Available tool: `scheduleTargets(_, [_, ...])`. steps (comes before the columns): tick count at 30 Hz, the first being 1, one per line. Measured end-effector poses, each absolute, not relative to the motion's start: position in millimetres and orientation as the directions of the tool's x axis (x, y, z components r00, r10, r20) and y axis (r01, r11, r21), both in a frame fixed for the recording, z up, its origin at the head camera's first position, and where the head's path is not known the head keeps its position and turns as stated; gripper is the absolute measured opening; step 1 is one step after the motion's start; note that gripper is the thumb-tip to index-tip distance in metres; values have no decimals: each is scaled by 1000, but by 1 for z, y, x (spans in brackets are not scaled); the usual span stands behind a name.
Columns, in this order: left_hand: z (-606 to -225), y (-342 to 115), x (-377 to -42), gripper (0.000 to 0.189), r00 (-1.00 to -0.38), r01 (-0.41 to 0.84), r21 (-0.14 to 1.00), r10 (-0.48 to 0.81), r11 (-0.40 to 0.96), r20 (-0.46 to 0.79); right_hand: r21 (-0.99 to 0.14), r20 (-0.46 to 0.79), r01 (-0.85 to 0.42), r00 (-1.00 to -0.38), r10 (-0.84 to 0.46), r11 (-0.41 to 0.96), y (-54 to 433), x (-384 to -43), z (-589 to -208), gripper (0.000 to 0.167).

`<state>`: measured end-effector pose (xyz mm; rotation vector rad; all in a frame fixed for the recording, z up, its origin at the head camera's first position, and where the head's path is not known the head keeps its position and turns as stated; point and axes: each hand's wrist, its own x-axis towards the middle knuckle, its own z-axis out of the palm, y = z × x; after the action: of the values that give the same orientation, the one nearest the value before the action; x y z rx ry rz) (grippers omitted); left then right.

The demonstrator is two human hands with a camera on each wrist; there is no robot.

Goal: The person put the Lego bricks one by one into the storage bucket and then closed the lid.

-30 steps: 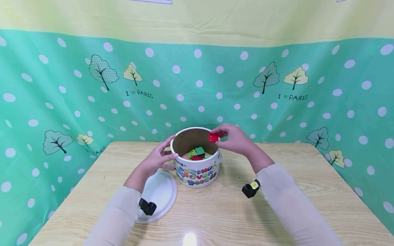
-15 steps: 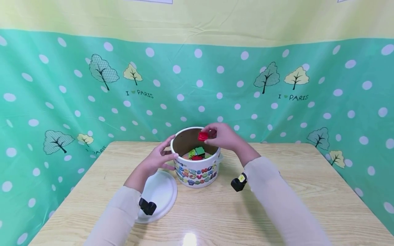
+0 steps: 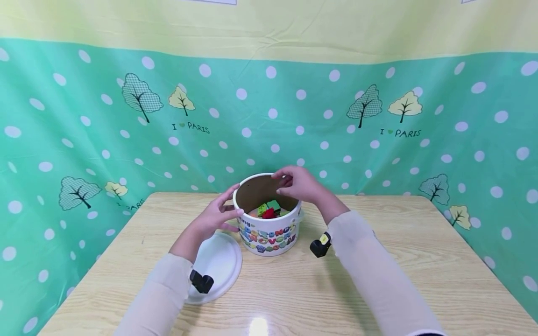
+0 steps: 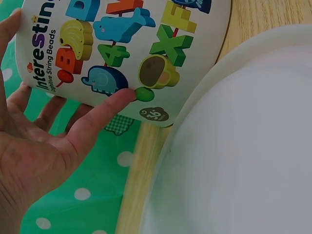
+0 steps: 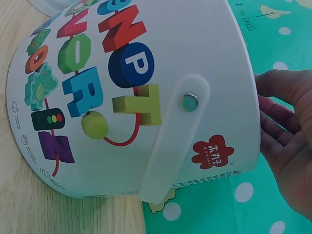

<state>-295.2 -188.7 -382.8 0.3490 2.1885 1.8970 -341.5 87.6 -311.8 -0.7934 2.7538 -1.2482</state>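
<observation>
A white round bucket point(image 3: 269, 235) printed with colorful letters and animals stands upright on the table. Inside it lie several toy pieces, among them a red block point(image 3: 268, 213) and a green block point(image 3: 274, 205). My left hand point(image 3: 214, 217) rests against the bucket's left side with spread fingers, its thumb lying on the printed wall in the left wrist view. Over the right part of the rim is my right hand point(image 3: 299, 184), fingers loosely bent and holding nothing. In the right wrist view its fingertips are partly hidden behind the rim.
A white round lid point(image 3: 224, 261) lies flat on the table left of the bucket, under my left forearm. The bucket's white handle point(image 5: 170, 141) hangs at its right side. Behind the wooden table point(image 3: 399, 233) hangs a green dotted curtain point(image 3: 269, 112).
My right hand has moved left over the bucket and let go of the red block, which has dropped among the pieces inside. My left hand has stayed against the bucket.
</observation>
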Motion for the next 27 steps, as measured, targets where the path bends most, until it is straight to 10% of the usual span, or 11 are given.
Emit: scheduleTargets(27, [-372, -205, -261, 68, -966, 203, 959, 202, 199, 162, -629, 581, -678, -735, -350, 380, 113, -258, -345, 27])
